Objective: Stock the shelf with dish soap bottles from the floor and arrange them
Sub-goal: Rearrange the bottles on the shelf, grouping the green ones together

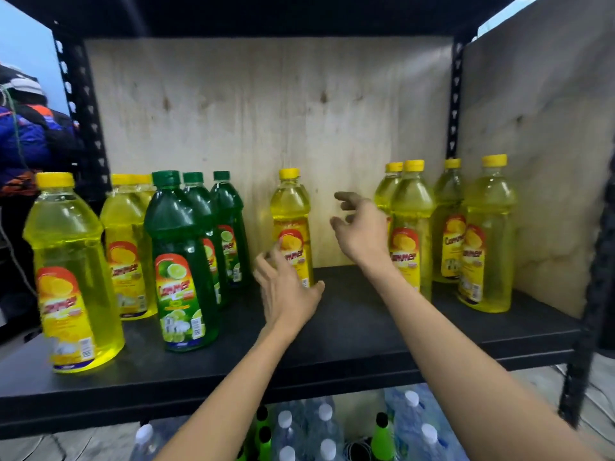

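Dish soap bottles stand on a black shelf [349,331]. A single yellow bottle [292,224] stands at the middle back. My left hand [286,287] is open just in front of it, fingertips at its label. My right hand [361,227] hovers open to its right, holding nothing, close to a group of several yellow bottles [412,224]. At the left stand three green bottles [181,261] in a row going back, and yellow bottles [71,274] beside them.
A plywood panel [266,128] backs the shelf and another closes its right side. Black metal uprights [85,111] frame it. Below the shelf lie clear water bottles [409,424] and green-topped bottles. A person in a blue jacket [23,138] is at far left.
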Available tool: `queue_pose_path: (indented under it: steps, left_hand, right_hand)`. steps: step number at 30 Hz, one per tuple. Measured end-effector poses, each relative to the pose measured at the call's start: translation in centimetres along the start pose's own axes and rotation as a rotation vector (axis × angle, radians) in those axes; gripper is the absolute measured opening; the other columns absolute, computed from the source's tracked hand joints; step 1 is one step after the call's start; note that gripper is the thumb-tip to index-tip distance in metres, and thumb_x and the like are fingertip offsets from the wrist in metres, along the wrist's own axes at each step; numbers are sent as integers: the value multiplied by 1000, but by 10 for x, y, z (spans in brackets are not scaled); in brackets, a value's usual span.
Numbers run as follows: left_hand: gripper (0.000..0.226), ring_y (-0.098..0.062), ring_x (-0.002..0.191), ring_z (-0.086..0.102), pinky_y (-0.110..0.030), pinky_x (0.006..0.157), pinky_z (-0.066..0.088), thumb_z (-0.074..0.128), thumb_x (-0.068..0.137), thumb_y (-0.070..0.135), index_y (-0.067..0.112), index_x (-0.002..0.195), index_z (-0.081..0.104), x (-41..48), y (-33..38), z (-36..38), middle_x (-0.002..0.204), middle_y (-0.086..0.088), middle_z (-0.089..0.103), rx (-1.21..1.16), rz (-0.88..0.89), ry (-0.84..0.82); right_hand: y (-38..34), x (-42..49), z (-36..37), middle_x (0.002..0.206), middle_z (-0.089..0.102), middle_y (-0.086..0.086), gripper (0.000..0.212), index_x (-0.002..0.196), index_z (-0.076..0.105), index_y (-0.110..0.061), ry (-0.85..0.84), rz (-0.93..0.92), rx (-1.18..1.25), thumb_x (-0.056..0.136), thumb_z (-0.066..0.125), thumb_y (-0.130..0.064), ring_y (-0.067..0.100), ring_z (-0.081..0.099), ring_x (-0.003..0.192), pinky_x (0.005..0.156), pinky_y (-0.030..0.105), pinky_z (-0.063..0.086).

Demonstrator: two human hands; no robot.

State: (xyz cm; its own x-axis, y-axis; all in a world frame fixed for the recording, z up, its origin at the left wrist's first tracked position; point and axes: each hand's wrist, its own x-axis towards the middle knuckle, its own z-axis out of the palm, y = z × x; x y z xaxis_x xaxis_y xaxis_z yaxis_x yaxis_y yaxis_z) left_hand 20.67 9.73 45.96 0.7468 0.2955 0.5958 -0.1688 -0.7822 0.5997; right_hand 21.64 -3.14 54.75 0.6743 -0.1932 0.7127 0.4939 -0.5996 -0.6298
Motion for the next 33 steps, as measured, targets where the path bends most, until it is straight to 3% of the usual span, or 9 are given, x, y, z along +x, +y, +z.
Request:
queue_pose_path:
  steps: [2,4,7,9,13,19,23,28,33]
  left_hand:
    - [84,-25,120,43,-41,96,42,83,69,30,29,138,35,-14,20,6,131,-2,38,-95,223,170]
    - [74,-11,111,50,-31,93,46,82,73,26,36,133,40,-17,47,16,126,6,49,-320,253,-105]
    - [98,-14,121,55,-32,98,48,91,69,38,29,148,34,-14,74,43,139,4,53,-432,60,-604]
    - [106,-21,131,53,-33,101,44,92,65,42,23,150,32,-12,77,61,145,0,53,-383,23,-686]
    - [103,-17,133,54,-30,106,43,91,63,49,24,149,40,-15,63,74,142,3,60,-320,50,-751]
    - [104,-16,132,56,-28,104,44,89,65,52,23,151,38,-22,55,56,143,4,59,-354,63,-712]
    - [84,-19,121,63,-28,94,50,89,68,49,25,138,50,-25,42,29,130,3,67,-337,56,-625]
    - [71,-14,109,66,-32,92,53,87,65,57,32,124,56,-39,-5,-30,112,13,69,-267,47,-444]
    - [75,-11,101,69,-32,91,56,87,66,55,27,128,55,-44,-33,-67,116,5,73,-208,-7,-365]
  right_hand:
    - [8,-11,-42,113,62,6,47,124,62,-28,411,-57,-98,79,73,-20,26,59,103,88,31,46]
    - [25,-18,-76,119,54,8,57,125,52,-32,602,93,-150,74,77,-28,31,52,107,89,36,41]
    - [54,-15,-102,135,55,12,82,138,44,-25,251,458,83,71,87,-39,34,52,125,105,46,44]
    - [67,-16,-103,134,62,10,85,143,43,-19,22,527,227,73,88,-38,29,60,122,103,50,50]
    - [77,-19,-98,133,64,12,77,144,46,-16,-26,424,52,80,83,-35,30,63,119,98,51,54]
    - [68,-19,-92,131,64,14,75,144,47,-14,-70,406,87,80,83,-32,31,64,118,97,52,55]
    - [50,-26,-78,124,67,11,76,145,47,-18,-197,406,215,79,84,-26,27,67,111,94,48,57]
    - [13,-41,-46,104,70,-4,69,141,48,-18,-435,345,406,81,82,-19,4,72,85,62,22,59]
    - [-17,-56,-15,115,69,7,66,141,47,-18,-530,300,426,85,79,-22,19,69,101,81,33,59]
